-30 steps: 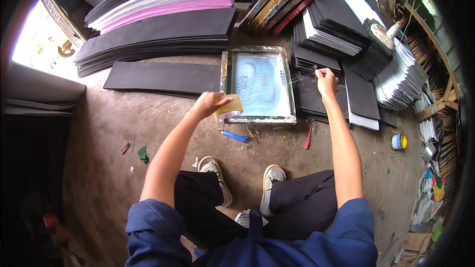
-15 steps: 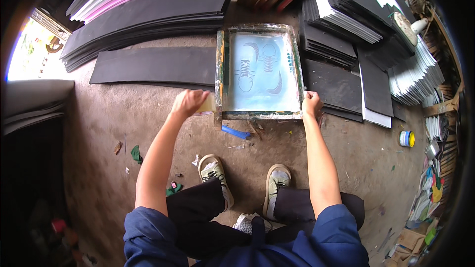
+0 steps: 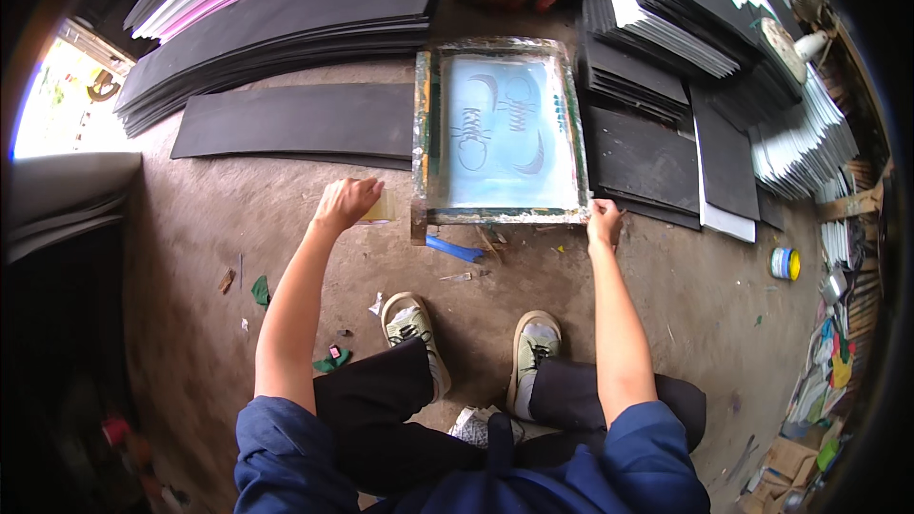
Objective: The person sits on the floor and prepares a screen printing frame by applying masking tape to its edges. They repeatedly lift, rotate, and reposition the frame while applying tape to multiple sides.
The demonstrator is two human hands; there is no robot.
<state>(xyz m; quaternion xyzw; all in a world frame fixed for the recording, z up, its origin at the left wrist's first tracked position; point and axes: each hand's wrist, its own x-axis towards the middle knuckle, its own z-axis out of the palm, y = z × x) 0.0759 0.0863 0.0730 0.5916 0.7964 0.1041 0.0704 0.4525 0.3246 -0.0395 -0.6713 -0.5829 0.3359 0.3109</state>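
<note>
In front of me is a screen-printing frame (image 3: 505,218) with paint-stained wooden edges. Its pale blue mesh (image 3: 500,181) bears dark outlines of laced shoe shapes and curved crescents. My right hand (image 3: 605,221) is closed on the frame's near right corner, fingers pinched at the edge. Left of the frame, my left hand (image 3: 348,204) pinches a thin, yellowish, see-through flat piece (image 3: 380,207), held apart from the frame. What lies under the mesh is hidden.
Black foam sheets (image 3: 295,122) lie left of the frame, beside a taller stack (image 3: 276,29). More sheet stacks (image 3: 647,167) stand at right. A blue strip (image 3: 454,248) and scraps lie on the floor near my shoes (image 3: 411,333). A yellow-topped can (image 3: 784,264) sits far right.
My left hand has drawn left with the yellowish piece, away from the frame's side. My right hand and the frame's near right corner have shifted slightly to the right.
</note>
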